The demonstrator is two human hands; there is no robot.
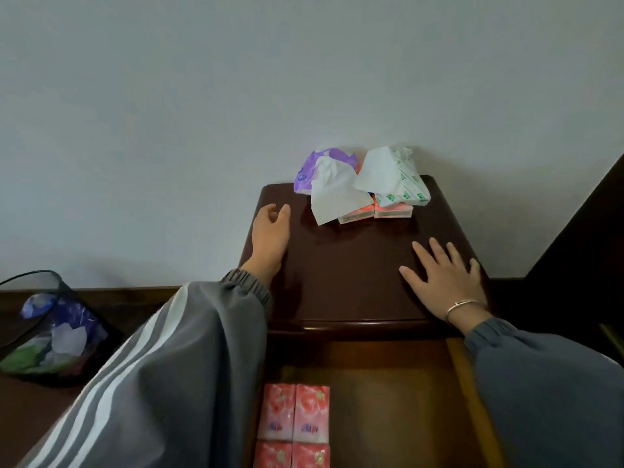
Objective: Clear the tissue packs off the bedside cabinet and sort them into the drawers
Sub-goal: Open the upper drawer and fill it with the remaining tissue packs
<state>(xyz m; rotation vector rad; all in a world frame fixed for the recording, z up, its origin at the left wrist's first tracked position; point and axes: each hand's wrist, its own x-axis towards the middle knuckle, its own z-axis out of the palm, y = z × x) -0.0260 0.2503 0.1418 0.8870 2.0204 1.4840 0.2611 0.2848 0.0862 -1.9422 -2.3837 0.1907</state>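
Note:
On the dark wooden bedside cabinet (351, 265), against the wall, lies a heap of tissue packs: a purple pack (305, 172) with a white tissue sticking out, a white-and-green pack (401, 184), and two pink packs (393, 211) under them. My left hand (270, 234) rests near the cabinet's left edge, fingers relaxed, holding nothing, a little left of the heap. My right hand (445, 282) lies flat on the top at the front right, fingers spread. Below, the open drawer (398, 400) holds several pink packs (293, 413) at its left side.
A black mesh waste bin (50, 332) with crumpled paper and wrappers stands on the floor at the left. A dark piece of furniture (580, 238) rises at the right. The white wall runs behind the cabinet.

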